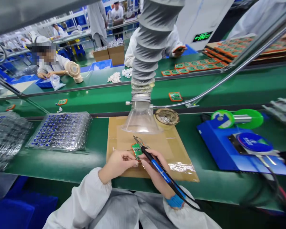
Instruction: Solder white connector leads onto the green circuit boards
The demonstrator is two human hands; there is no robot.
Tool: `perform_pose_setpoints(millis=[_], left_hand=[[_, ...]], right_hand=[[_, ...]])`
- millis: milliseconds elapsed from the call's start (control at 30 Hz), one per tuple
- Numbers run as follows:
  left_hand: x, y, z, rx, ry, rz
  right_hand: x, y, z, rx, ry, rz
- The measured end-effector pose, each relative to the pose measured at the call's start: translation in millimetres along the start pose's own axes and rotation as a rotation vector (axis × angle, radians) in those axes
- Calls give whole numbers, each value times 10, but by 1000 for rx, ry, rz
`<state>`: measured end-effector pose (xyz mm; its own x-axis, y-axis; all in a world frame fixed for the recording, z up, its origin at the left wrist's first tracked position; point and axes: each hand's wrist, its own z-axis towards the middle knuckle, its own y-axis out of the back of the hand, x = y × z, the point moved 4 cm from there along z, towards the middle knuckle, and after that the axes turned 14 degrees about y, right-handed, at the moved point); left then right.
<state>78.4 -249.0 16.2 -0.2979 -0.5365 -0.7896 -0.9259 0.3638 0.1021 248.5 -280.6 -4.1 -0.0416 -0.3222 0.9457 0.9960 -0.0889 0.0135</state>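
A small green circuit board [136, 149] with an orange edge is between my two hands, above the brown mat [181, 152]. My left hand [118, 163] is closed, thumb and fingers pinched at the board's lower left edge; what exactly lies in the pinch is too small to make out. My right hand [157, 171] holds a blue and black soldering iron [160, 171], its metal tip pointing up and left past the board. The fingertips of my right hand are also near the board's lower right edge.
A clear extraction hood [142, 119] hangs over the mat, beside a round bowl [166, 117]. Stacked clear trays [59, 131] stand left, a blue wire feeder [219, 149] right. Beyond runs a green conveyor [97, 100] with boards; people sit across it.
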Motion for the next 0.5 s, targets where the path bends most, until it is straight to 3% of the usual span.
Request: perform_pose_setpoints(millis=[267, 500], left_hand=[[-83, -55, -77, -181, -211, 298], [-31, -84, -64, -174, -187, 160]], right_hand=[[-11, -49, -17, -74, -83, 30], [-6, -46, 4, -111, -72, 77]])
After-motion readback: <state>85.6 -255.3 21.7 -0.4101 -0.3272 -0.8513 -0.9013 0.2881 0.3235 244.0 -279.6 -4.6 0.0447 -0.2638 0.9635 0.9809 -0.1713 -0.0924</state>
